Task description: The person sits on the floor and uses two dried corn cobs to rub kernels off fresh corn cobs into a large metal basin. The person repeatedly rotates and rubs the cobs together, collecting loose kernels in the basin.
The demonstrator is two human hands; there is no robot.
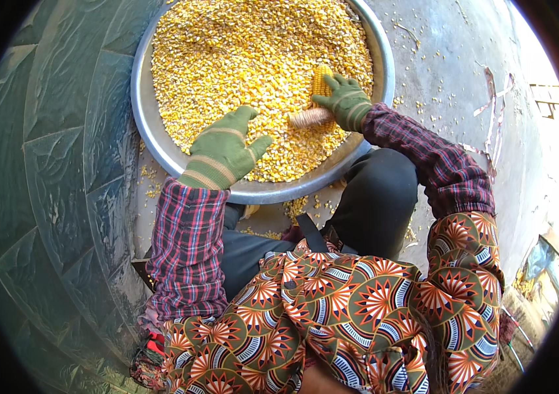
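My left hand (pixel 225 147), in a green knit glove with tan stripes, is over the lower left of a wide metal basin (pixel 140 88). Its thumb and fingers are apart and nothing shows between them. The basin is filled with loose yellow corn kernels (pixel 240 64). My right hand (pixel 349 102), gloved the same way, lies over a corn ear (pixel 322 81) that still bears kernels. Thumb and index finger rest across the ear; whether they grip it is hard to tell. A bare corn cob (pixel 311 118) lies just below that thumb, on the kernels.
My bent knee (pixel 382 182) is close against the basin's near right rim. Stray kernels (pixel 296 209) are scattered on the grey floor (pixel 437 83). A dark green embossed surface (pixel 58 147) runs along the left. Torn strips (pixel 496 113) lie at the right.
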